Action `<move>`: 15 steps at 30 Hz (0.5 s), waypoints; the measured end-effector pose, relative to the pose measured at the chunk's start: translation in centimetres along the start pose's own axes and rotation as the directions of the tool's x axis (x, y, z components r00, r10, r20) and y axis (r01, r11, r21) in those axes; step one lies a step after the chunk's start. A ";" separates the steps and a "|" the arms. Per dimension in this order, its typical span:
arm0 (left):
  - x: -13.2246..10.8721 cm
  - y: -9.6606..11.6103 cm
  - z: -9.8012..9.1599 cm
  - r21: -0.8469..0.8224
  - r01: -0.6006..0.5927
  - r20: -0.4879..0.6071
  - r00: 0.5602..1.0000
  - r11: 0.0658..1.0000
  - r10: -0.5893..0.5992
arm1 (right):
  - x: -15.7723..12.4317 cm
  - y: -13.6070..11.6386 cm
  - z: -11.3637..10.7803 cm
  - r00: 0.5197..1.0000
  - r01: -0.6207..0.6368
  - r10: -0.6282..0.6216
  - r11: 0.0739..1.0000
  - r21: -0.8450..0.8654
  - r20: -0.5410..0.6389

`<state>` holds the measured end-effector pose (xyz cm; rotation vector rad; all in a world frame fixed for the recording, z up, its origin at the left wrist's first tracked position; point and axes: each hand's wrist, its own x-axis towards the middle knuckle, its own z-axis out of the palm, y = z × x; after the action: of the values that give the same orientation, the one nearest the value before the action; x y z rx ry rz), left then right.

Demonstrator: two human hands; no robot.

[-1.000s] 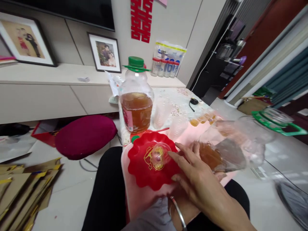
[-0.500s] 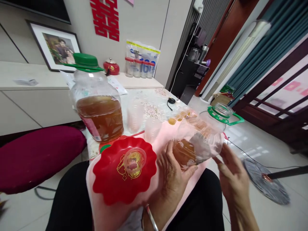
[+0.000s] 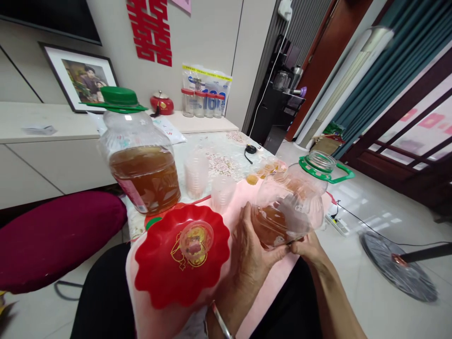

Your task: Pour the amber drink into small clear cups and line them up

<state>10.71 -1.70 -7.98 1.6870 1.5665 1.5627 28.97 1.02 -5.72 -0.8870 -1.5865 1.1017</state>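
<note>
Cupping the open jug point(image 3: 289, 207) (part-full of amber liquid), left hand point(image 3: 256, 252) and right hand point(image 3: 309, 247) clasp its base.

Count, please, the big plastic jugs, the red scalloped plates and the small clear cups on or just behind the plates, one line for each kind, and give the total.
Big plastic jugs with amber liquid: 2 (capped jug; open jug held in left hand and right hand)
Red scalloped plates: 1
Small clear cups: 3 (on plate; behind it)
Total: 6
</note>
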 end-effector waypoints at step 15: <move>-0.4 1.8 -1.0 -0.350 0.145 0.060 0.989 0.925 -0.132 | 0.1 -3.6 1.3 0.995 0.029 -0.035 0.998 -0.061 -0.091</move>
<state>10.81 -2.97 -6.33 1.3690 1.2628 1.6171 27.60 -0.35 -2.44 -0.9355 -1.5589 0.9818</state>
